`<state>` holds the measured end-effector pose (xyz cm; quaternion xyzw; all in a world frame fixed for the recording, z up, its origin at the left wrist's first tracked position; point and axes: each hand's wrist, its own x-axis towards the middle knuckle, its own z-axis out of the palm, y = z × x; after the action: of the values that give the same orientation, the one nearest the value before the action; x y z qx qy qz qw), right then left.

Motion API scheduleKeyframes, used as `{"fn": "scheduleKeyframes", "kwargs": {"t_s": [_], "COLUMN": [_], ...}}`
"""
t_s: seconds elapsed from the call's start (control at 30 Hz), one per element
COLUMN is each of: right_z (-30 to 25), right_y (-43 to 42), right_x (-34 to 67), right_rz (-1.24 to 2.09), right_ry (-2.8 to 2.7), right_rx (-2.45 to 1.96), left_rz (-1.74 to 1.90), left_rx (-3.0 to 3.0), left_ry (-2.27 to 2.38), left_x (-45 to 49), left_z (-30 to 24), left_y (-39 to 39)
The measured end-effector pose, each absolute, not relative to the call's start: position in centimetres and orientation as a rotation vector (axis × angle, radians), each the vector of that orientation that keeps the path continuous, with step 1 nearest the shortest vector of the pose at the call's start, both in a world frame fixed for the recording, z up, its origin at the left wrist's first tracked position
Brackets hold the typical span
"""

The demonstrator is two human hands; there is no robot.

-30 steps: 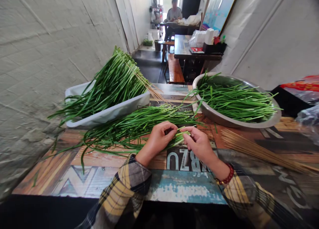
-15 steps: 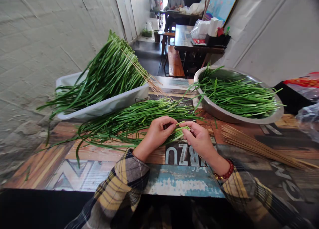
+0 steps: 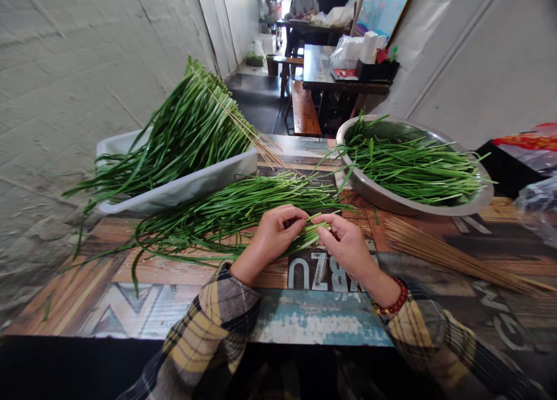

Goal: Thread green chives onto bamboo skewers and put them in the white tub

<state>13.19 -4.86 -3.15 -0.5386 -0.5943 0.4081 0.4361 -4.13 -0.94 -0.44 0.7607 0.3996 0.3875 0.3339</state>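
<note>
My left hand [image 3: 281,233] is closed, thumb and forefinger pinching the pale stem ends of a few garlic chives [image 3: 310,236]. Close by on the right, my right hand [image 3: 348,246] pinches the same stems near their tips, its fingertips almost meeting the left ones. Whether a thin skewer sits between the right fingers I cannot make out. Behind the hands a loose pile of chives [image 3: 235,206] lies across the table, stem ends to the right. A bundle of bamboo skewers [image 3: 452,255] rests to the right of my right hand.
At the back left, a white plastic tray [image 3: 174,197] holds a tall stack of chives [image 3: 191,116] with skewers at their stem ends. A steel basin [image 3: 369,200] of chives stands back right. Plastic bags [image 3: 539,200] lie far right. Beyond, a person [image 3: 304,4] sits at another table.
Both hands stay pinched on the stems with hardly any movement. The camera view has shifted very slightly.
</note>
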Motion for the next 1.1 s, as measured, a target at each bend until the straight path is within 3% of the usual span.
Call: {"fn": "scheduleKeyframes", "kwargs": {"t_s": [0.83,1.1], "right_z": [-3.34,-2.93], "right_y": [-4.33,-4.31], "right_x": [12.67,12.82], "right_rz": [0.975,1.144], "right_ry": [-1.443,-1.409], "right_rx": [-1.278,-1.155], "left_rz": [0.891,0.739], "left_rx": [2.068,1.972], "left_ry": [1.025,1.036], "left_x": [-4.10,-4.11], "left_z": [-0.07,-0.22], "left_y": [-1.48,-1.31]}}
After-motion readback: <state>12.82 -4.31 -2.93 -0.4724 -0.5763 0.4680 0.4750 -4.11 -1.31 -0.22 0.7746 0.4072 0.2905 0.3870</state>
